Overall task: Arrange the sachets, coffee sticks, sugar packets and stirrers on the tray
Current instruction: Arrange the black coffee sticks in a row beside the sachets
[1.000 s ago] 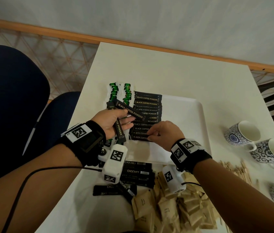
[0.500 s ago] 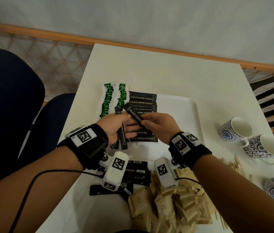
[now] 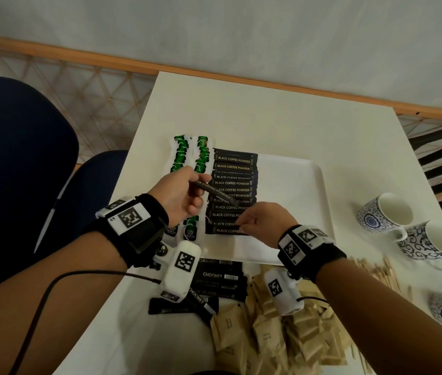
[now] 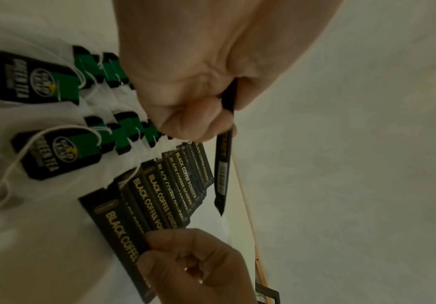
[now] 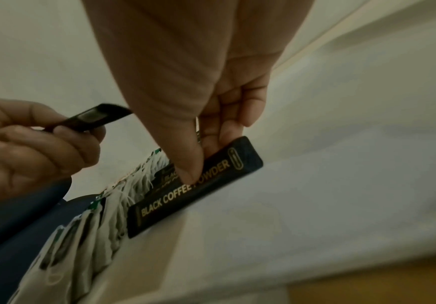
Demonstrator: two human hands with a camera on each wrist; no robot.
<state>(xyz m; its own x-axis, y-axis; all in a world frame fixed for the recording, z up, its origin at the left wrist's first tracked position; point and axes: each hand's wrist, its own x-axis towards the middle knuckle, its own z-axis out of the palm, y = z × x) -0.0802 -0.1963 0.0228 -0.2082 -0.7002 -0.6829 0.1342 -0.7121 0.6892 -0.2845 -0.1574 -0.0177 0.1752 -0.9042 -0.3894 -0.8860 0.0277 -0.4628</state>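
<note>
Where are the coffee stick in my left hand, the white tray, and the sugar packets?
coffee stick [image 4: 222, 181]: left wrist view, barcode end.
white tray [image 3: 320, 185]: head view, right rim.
sugar packets [image 3: 274, 336]: head view, middle of the pile.

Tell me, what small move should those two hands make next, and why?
Probably the right hand should let go of the coffee stick it is pinching down at the near end of the row on the tray, then take the last stick held in the left hand, since that one is not yet laid down.
</note>
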